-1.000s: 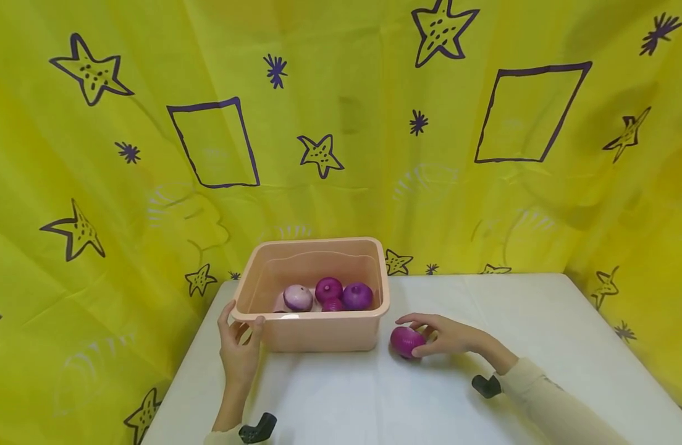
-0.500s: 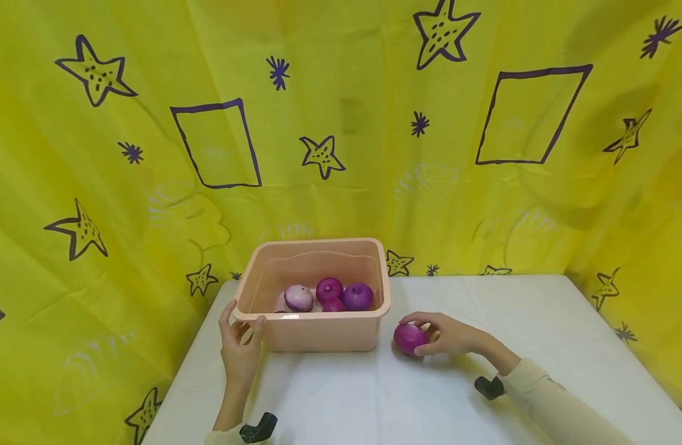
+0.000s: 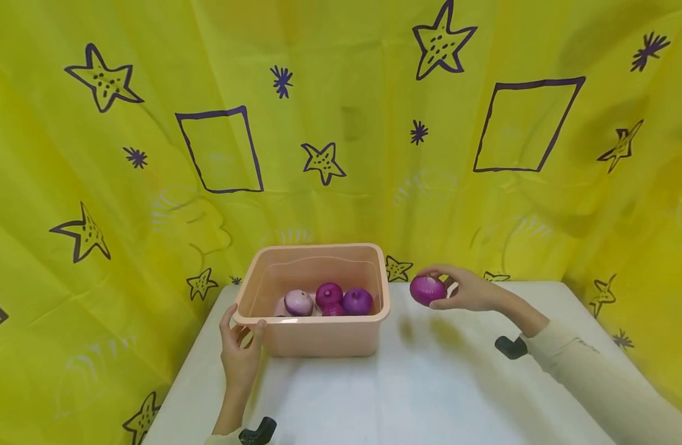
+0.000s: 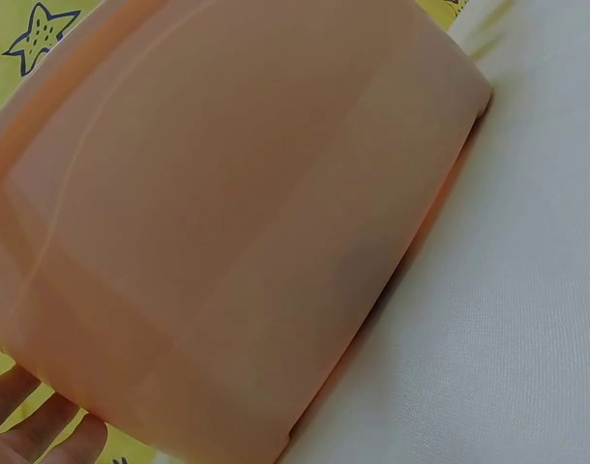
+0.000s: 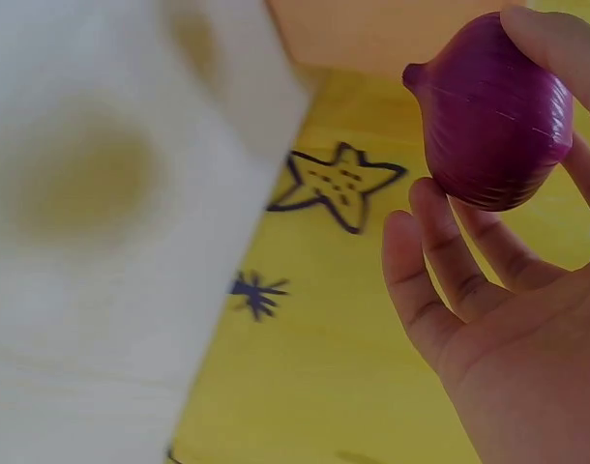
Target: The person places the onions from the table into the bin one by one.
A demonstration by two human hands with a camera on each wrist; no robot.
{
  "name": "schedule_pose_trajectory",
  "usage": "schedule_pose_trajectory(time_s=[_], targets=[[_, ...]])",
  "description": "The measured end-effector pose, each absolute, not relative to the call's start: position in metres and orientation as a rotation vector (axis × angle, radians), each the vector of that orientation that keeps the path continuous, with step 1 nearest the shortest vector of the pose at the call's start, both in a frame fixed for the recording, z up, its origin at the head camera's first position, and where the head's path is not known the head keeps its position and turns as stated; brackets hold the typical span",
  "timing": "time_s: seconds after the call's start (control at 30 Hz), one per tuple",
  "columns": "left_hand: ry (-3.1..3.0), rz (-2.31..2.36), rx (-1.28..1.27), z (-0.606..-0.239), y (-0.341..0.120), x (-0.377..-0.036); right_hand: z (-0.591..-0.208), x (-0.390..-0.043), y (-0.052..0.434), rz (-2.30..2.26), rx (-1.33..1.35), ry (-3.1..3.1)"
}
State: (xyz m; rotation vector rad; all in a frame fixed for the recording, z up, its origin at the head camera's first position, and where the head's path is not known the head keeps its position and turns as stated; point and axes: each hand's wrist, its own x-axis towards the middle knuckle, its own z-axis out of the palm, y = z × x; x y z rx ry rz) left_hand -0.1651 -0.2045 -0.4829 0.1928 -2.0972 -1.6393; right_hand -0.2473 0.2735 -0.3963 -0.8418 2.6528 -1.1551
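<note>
Above the table, right of the pale orange plastic bin (image 3: 324,337), a red onion (image 3: 428,290) is held in the air by my right hand (image 3: 467,289). In the right wrist view, thumb and fingers grip the onion (image 5: 493,116), its pointed tip facing away from the palm. My left hand (image 3: 241,355) holds the bin at its front left corner, thumb on the front rim. Its fingers (image 4: 77,440) show against the bin's wall (image 4: 227,222) in the left wrist view. Inside the bin lie a pale onion (image 3: 299,303), a purple onion (image 3: 357,301) and other red onions (image 3: 329,295), partly hidden by the front wall.
The bin stands on a white-covered table (image 3: 330,402), near its back edge. A yellow curtain (image 3: 363,210) with drawn stars hangs behind and at both sides. Each wrist wears a dark camera mount, such as the right one (image 3: 510,347).
My right hand has gripped the red onion, lifted it off the table and moved it up and slightly right. The left hand stays at the bin's corner.
</note>
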Motion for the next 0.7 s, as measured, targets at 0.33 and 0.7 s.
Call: schedule_pose_trajectory(time_s=[0.33,0.7], targets=[[-2.116,-1.639,0.205,-0.485,-0.205,-0.164,-0.338,-0.265,0.266,-1.224,-0.884,2.716],[-2.105,-1.648,0.189,-0.482,-0.205,-0.164,-0.316,-0.284,0.225,-1.171,-0.884,2.704]])
